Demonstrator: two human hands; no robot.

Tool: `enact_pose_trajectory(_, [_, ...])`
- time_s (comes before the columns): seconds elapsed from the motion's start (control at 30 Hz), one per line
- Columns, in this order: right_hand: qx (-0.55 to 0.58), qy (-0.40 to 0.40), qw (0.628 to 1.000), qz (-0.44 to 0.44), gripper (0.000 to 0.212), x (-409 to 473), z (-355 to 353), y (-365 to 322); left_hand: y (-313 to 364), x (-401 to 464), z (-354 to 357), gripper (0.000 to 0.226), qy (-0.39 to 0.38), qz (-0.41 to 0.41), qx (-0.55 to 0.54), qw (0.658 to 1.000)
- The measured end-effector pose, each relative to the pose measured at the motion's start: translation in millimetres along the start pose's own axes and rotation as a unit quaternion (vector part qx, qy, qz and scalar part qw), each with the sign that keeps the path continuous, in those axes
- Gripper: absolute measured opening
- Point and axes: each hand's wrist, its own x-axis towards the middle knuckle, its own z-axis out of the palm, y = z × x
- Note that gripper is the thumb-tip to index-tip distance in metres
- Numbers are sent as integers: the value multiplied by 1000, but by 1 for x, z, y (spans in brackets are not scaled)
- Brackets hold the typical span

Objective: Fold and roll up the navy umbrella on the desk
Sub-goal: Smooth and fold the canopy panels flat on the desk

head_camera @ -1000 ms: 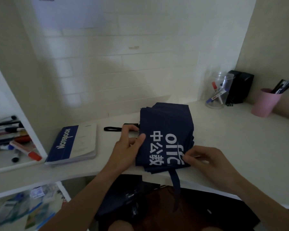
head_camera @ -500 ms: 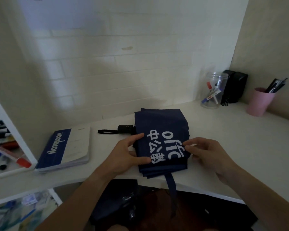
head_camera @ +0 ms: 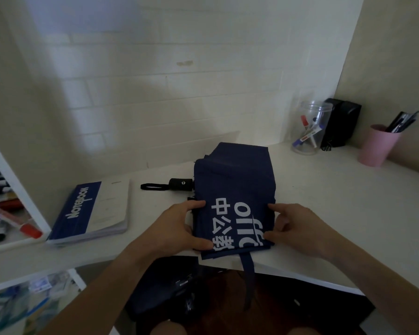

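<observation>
Your umbrella (head_camera: 235,189) is thin matt navy cloth with flat white print, and its handle (head_camera: 181,184) looks like matt black plastic. The counter (head_camera: 348,213) is smooth, pale and dull. The jar (head_camera: 310,128) is clear glossy plastic, the cup (head_camera: 377,147) matt pink, and the notebook (head_camera: 90,211) has a smooth paper cover.

Illumination is dim and even, with a cool greenish cast. A brighter patch falls on the tiled wall (head_camera: 155,97), darkening toward the left corner. Soft shadow lies under the desk (head_camera: 324,213) edge; the space below is nearly black. No glare is noted. Wide-angle distortion bows lines at the frame margins. Detail is soft overall, and the lower left corner is blurred.
</observation>
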Motion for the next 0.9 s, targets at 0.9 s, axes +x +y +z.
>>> enact_pose_trajectory(0.9, [-281,-96,929,-219,63,18,30,16,-10,5,22,58,-43,245,421,872])
